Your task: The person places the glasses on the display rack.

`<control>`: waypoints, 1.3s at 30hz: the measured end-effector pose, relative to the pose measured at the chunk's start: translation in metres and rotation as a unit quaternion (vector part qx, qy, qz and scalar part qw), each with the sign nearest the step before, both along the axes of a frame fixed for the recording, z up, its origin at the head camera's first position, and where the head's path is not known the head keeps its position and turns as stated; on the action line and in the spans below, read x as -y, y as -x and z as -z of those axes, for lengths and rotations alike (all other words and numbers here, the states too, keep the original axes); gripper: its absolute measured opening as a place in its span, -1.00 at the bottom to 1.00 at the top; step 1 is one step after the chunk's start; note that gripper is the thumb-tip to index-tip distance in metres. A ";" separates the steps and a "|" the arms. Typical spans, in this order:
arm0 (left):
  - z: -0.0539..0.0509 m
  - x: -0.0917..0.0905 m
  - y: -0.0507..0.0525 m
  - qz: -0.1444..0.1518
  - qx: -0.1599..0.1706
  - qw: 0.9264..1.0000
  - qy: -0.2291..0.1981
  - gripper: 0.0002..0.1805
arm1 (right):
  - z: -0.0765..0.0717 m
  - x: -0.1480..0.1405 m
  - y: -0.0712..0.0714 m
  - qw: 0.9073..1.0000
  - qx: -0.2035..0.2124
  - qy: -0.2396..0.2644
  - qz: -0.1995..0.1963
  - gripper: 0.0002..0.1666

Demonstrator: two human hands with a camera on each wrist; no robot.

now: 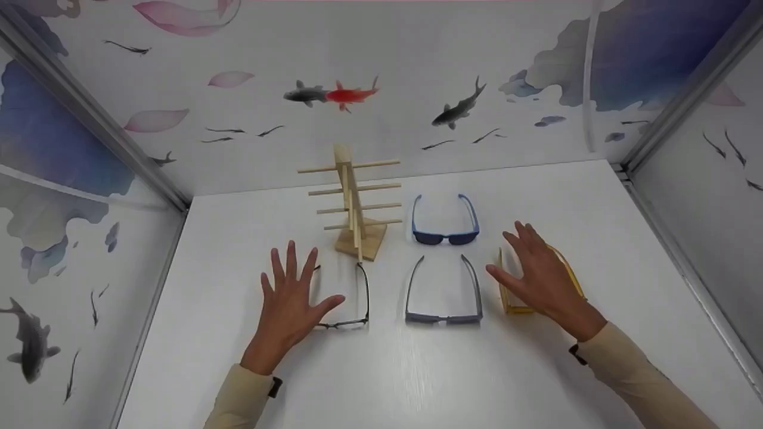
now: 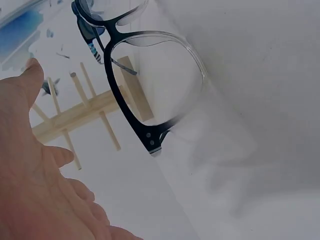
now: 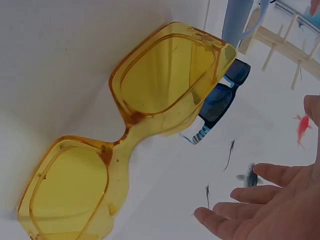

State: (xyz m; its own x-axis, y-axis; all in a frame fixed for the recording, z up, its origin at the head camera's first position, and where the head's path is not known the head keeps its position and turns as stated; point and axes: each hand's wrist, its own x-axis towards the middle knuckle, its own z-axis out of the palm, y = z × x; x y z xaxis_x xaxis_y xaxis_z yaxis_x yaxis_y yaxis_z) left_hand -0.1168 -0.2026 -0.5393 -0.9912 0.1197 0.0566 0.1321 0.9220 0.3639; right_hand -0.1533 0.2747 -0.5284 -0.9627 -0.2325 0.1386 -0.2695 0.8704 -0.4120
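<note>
My left hand (image 1: 288,310), fingers spread, hovers over the left part of a pair of black-framed clear eyeglasses (image 1: 362,292). Those eyeglasses fill the middle of the left wrist view, their rim (image 2: 122,102) dark above and clear below. With straight fingers, my right hand (image 1: 545,280) is above yellow-framed glasses (image 1: 517,310) and hides much of them in the head view. Their yellow lenses (image 3: 165,75) show fully in the right wrist view. Neither hand holds anything. Between the hands lie grey-framed glasses (image 1: 444,319) and, behind these, blue-framed sunglasses (image 1: 445,238), both with temples unfolded.
A wooden rack (image 1: 351,196) with several horizontal pegs stands on a square base behind the eyeglasses. Everything is on a white table (image 1: 381,381). Walls (image 1: 405,137) printed with fish and petals enclose its back and sides.
</note>
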 end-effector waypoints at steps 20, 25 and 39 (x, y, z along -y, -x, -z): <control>0.004 0.039 -0.028 -0.053 0.005 0.994 -0.100 -0.32 | -0.010 0.044 -0.005 0.989 0.023 0.136 -0.051 -0.46; 0.006 0.044 -0.034 -0.065 0.015 0.991 -0.119 -0.38 | -0.006 0.054 -0.005 0.983 0.029 0.166 -0.072 -0.50; 0.017 0.062 -0.047 -0.101 0.035 0.977 -0.186 -0.47 | 0.001 0.082 -0.007 0.973 0.041 0.194 -0.122 -0.53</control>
State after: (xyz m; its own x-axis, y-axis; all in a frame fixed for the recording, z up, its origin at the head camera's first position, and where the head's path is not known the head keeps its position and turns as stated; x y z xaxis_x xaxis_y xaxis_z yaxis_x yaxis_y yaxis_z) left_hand -0.0695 -0.2643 -0.5559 -0.9954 -0.0948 -0.0107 -0.0768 0.7291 0.6801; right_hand -0.1464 0.1926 -0.5291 -0.8973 -0.4004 0.1859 -0.4002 0.5600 -0.7255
